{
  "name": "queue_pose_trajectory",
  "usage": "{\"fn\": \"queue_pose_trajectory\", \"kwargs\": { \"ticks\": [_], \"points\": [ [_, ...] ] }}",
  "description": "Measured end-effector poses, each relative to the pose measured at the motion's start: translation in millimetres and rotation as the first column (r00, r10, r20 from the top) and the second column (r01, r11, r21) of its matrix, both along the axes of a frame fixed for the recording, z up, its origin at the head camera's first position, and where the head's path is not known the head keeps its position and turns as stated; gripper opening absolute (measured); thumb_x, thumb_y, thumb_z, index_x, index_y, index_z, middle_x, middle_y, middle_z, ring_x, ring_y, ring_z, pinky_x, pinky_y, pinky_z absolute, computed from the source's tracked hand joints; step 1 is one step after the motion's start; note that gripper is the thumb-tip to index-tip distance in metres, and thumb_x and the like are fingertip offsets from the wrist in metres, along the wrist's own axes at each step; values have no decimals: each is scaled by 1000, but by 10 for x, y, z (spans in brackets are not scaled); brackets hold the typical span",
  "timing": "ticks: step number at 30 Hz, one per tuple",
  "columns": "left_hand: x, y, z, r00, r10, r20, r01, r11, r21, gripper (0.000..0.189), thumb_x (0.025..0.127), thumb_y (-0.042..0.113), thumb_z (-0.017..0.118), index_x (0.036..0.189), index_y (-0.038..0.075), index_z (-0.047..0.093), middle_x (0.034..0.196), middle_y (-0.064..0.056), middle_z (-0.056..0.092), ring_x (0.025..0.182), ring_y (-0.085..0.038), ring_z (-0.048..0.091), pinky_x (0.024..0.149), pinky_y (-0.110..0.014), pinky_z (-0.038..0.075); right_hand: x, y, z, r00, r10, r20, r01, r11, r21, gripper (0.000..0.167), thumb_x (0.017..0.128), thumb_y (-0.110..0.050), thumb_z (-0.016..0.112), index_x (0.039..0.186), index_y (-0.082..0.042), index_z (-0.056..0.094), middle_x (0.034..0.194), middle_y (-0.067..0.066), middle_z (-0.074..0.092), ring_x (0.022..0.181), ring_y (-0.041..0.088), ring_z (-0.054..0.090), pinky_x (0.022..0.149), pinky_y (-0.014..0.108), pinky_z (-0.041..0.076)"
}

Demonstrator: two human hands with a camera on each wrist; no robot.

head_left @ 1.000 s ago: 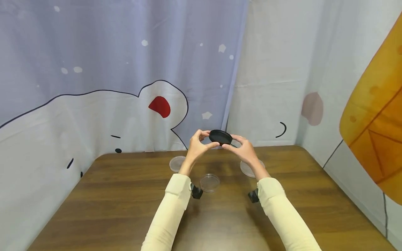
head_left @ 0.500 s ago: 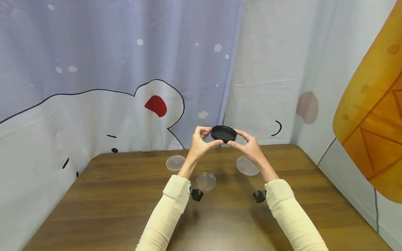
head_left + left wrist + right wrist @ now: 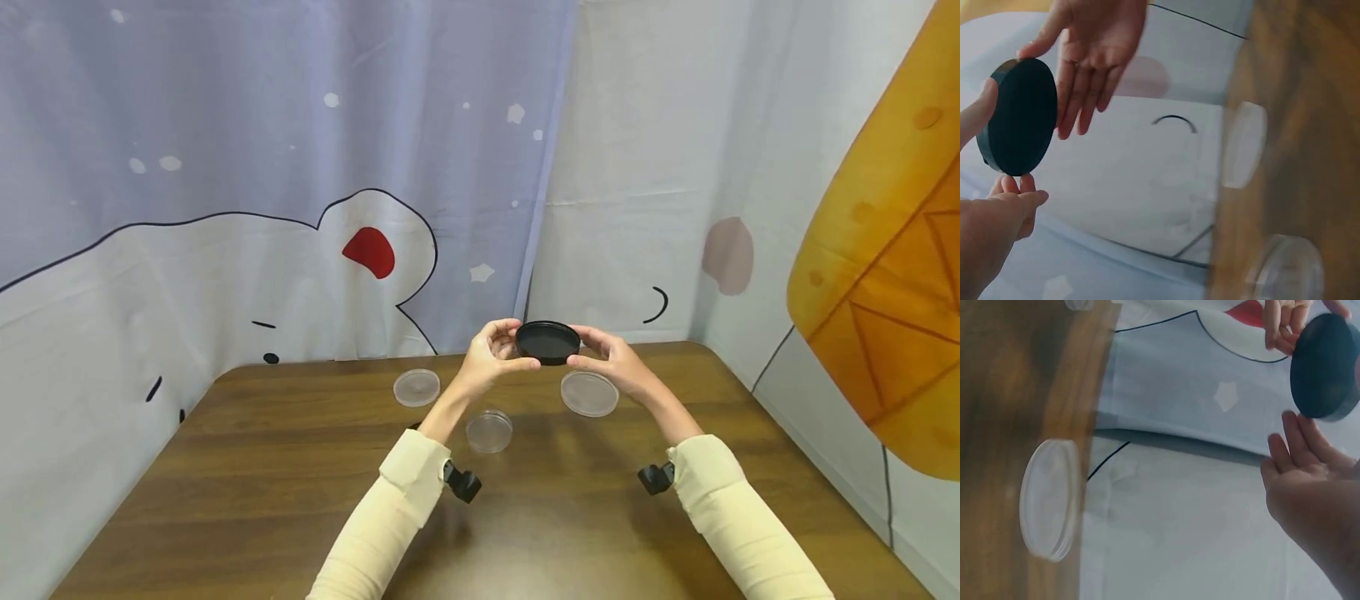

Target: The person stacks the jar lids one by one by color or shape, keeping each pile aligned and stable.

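Note:
Up off the table, in the middle of the head view, a round, shallow black dish (image 3: 548, 344) is held between both hands. My left hand (image 3: 482, 363) pinches its left rim, thumb at the near edge and fingers behind. On the opposite rim my right hand (image 3: 619, 368) does the same with thumb and fingers. The left wrist view shows the black dish (image 3: 1022, 119) by its broad flat face, tilted on edge there. In the right wrist view, fingertips of the right hand (image 3: 1310, 469) meet the dish's lower rim.
On the brown wooden table (image 3: 300, 483) lie three clear petri dishes: one at the left (image 3: 416, 388), one nearer in the middle (image 3: 489, 432), one at the right (image 3: 589, 394). A printed curtain (image 3: 450, 167) hangs behind the table's far edge.
Both hands have shifted right with the black dish; over the last half second they also came lower. The dish's broad face shows more than a second ago. The view has turned slightly.

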State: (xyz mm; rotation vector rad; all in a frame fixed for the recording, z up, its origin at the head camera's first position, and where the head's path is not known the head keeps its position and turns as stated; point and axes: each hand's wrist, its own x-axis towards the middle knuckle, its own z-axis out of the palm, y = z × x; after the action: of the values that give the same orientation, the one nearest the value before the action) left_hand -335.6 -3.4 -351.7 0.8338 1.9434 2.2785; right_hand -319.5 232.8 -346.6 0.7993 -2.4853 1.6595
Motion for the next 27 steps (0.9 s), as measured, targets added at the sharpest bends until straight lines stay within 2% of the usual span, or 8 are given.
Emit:
{"fn": "queue_pose_trajectory", "kwargs": {
  "ticks": [3,6,9,11,14,19,24,27],
  "points": [
    [28,27,-108,999,-6,32,9,997,-73,72,75,-12,74,138,-10,41,120,-8,52,106,-4,54,106,-20,43,-7,79,-76,999,39,35,-40,999,24,57,91,-8,62,142,8,41,143,30,46,136,34,42,108,38,40],
    [52,66,-236,998,-30,58,38,990,-139,73,76,-10,75,140,-9,40,130,-18,52,117,-13,55,112,-29,39,-8,153,-172,992,97,79,-98,995,9,63,91,-11,63,143,12,36,144,35,42,129,15,49,102,20,40],
    [74,96,-357,996,-45,74,58,980,-189,75,75,-7,77,140,-7,40,135,-22,48,124,-23,51,115,-36,35,2,203,-288,975,161,155,-155,987,-45,66,92,-12,63,144,13,31,144,33,41,120,-3,51,98,13,41],
    [92,108,-427,996,-37,80,54,975,-215,76,73,-5,79,139,-6,41,134,-22,48,123,-25,51,115,-38,36,18,227,-373,962,191,197,-180,981,-72,67,92,-12,63,145,12,29,143,25,45,118,-6,51,98,12,41],
    [121,118,-526,996,-26,83,47,963,-267,77,72,-4,81,138,-4,41,132,-21,48,117,-24,52,110,-39,42,37,268,-502,943,214,254,-201,977,-75,70,91,-12,64,147,10,28,146,22,42,127,5,50,98,14,42],
    [175,111,-679,995,-28,92,61,926,-374,79,70,1,84,136,-3,40,128,-20,47,108,-24,56,95,-35,49,43,303,-675,911,250,328,-251,967,-38,77,89,-13,67,148,11,23,153,34,25,142,36,33,98,15,42],
    [241,90,-821,994,-8,105,58,876,-479,79,68,9,87,131,0,42,126,-16,44,108,-22,48,92,-34,41,62,302,-819,875,271,400,-298,955,4,81,88,-15,68,149,11,21,154,35,25,142,45,30,102,21,43],
    [281,116,-870,991,-24,130,86,867,-490,78,68,9,87,130,1,41,124,-14,46,108,-22,46,94,-36,39,89,334,-867,863,277,423,-318,948,26,81,87,-14,68,149,11,21,153,35,27,142,49,28,107,32,43]
  ]
}}
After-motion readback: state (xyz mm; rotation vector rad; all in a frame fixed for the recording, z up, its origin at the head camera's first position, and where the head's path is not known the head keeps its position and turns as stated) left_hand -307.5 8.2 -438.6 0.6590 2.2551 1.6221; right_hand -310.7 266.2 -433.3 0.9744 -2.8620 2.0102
